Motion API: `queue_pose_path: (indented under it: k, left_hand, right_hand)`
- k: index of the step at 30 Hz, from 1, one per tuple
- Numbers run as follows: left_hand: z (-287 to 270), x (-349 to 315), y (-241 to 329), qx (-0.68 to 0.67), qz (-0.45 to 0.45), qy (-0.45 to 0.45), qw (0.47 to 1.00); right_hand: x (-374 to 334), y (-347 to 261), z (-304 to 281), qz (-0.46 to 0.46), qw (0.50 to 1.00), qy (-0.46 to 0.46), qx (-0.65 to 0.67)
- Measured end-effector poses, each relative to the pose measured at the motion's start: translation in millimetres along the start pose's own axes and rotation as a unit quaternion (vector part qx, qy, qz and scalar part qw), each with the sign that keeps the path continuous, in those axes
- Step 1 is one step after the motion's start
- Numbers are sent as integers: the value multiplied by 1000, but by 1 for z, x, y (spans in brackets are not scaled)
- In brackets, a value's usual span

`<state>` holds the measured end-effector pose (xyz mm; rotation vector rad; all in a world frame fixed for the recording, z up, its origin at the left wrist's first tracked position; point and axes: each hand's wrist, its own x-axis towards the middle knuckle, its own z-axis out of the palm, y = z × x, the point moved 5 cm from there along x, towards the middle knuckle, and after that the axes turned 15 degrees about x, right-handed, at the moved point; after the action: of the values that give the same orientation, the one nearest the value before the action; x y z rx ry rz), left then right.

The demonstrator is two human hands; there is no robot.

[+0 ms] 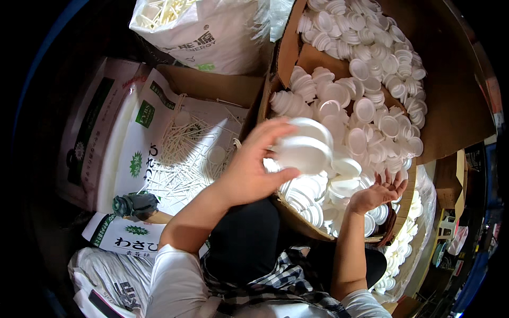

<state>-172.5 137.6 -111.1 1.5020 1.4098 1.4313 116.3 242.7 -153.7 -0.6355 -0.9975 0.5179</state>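
Note:
My left hand (254, 167) is closed on a short stack of white round plastic lids (305, 148), thumb on the near side and fingers at the far side. Motion blurs the stack, so how many lids it holds does not show clearly. Beneath it, a large cardboard box (283, 63) is heaped with similar lids (366, 111), some nested together and some lying flat. My right hand (377, 193) is over the near right part of this heap, palm turned up and fingers spread, with nothing visible in it.
To the left, an opened carton (204, 82) holds many thin white sticks (183, 172) on a printed sheet. A white sack (222, 40) of sticks stands behind it. A dark green bundle (135, 205) rests at the carton's near edge. More white pieces (397, 259) fill a bag at right.

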Motion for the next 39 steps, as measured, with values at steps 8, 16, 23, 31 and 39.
queue_pose_path:
  k: [8,16,23,31,39]
  left_hand:
    - [-119,-39,-109,-13,-107,338,935]
    - [-233,-221,-373,251,-419,424,763]
    - [-197,-122,-427,442,-393,156,791]
    - [-187,-44,-440,566,-378,9,733]
    - [-171,-39,-452,603,-340,36,721]
  right_hand:
    - [1,-4,6,10,999,-30,-22]
    - [-19,-12,37,35,993,-111,12]
    - [-21,-3,37,38,988,-144,-40]
    - [-21,1,44,59,981,-160,-95]
    - [-16,10,27,90,976,-197,-40]
